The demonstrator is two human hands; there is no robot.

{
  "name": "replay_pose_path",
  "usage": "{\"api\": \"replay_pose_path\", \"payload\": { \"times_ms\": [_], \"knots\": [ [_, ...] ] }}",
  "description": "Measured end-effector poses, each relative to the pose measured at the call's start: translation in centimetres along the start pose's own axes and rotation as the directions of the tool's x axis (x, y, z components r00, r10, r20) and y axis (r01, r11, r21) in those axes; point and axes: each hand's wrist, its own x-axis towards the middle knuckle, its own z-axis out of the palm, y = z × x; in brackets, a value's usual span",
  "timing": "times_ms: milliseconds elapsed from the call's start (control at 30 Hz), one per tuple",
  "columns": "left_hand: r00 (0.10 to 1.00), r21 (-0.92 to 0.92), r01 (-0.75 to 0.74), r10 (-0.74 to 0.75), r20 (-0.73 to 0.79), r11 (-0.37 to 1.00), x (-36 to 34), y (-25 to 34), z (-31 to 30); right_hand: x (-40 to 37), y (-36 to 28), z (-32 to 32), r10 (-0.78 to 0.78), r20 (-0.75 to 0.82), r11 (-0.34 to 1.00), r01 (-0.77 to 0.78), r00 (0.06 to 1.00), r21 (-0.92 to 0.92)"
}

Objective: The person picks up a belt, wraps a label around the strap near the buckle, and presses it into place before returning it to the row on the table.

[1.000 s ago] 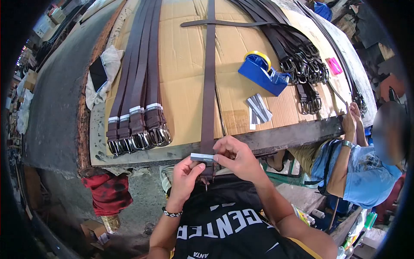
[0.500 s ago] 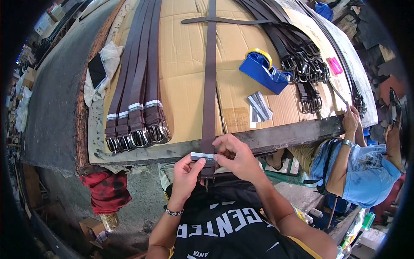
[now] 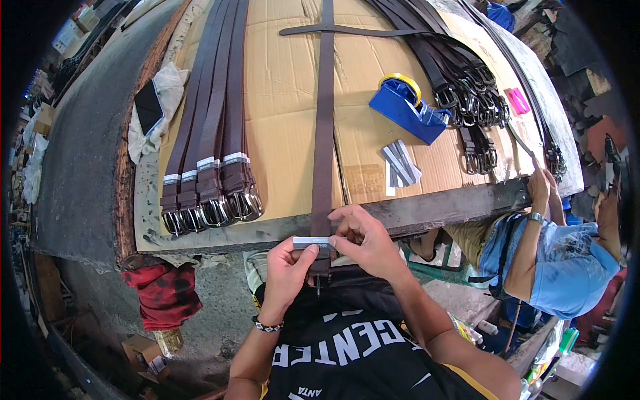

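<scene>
Two hands worked at the near edge of the table, both closed on the same brown belt. The belt lay straight along the middle of the cardboard, running away from the person, and its near end hung over the table edge, right between the hands. A narrow grey label crossed the belt at that end. The left hand, with a beaded bracelet at its wrist, pinched the label's left end and the belt under it between thumb and fingers. The right hand curled over from the other side, its fingertips pressing the label's right end against the strap. A bit of the buckle showed just below the hands.

To the left of the belt lay four labelled belts side by side, buckles near the table edge. Further left a phone rested on a white cloth. To the right of the belt lay a few loose labels, then a blue tape dispenser and, beyond it, a pile of belts. At the far right, a co-worker in a blue shirt had one hand on the table edge.
</scene>
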Motion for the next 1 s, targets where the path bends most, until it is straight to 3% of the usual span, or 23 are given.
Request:
{"api": "replay_pose_path", "payload": {
  "times_ms": [67,167,267,467,667,1000],
  "knots": [
    [1.0,0.007,0.001,-0.001,-0.016,1.0,-0.1,0.3,0.1,-0.2,0.0,0.1,-0.02,-0.043,1.0,0.019,0.999,-0.014],
    [0.999,0.029,-0.01,0.011,-0.037,1.0,-0.1,0.4,0.2,-0.9,-0.7,0.4,-0.101,-0.232,0.975,0.051,0.967,-0.214],
    [0.999,0.051,-0.011,0.013,-0.045,0.999,-0.1,0.4,0.2,-1.8,-2.4,0.4,-0.2,-0.278,0.925,0.088,0.939,-0.37],
    [0.999,0.077,-0.014,0.016,-0.03,0.997,-0.6,1.0,0.6,-2.1,-1.3,1.4,-0.144,-0.18,0.913,0.06,0.973,-0.404],
    [0.999,0.073,-0.008,0.011,-0.04,0.997,-1.0,1.4,0.7,-1.3,0.2,1.3,0.158,-0.059,0.986,-0.161,0.986,-0.045],
    [0.998,-0.05,0.0,-0.003,-0.063,0.999,-1.0,0.5,0.2,-0.9,0.9,1.6,0.12,-0.037,0.992,-0.119,0.992,0.03]
  ]
}}
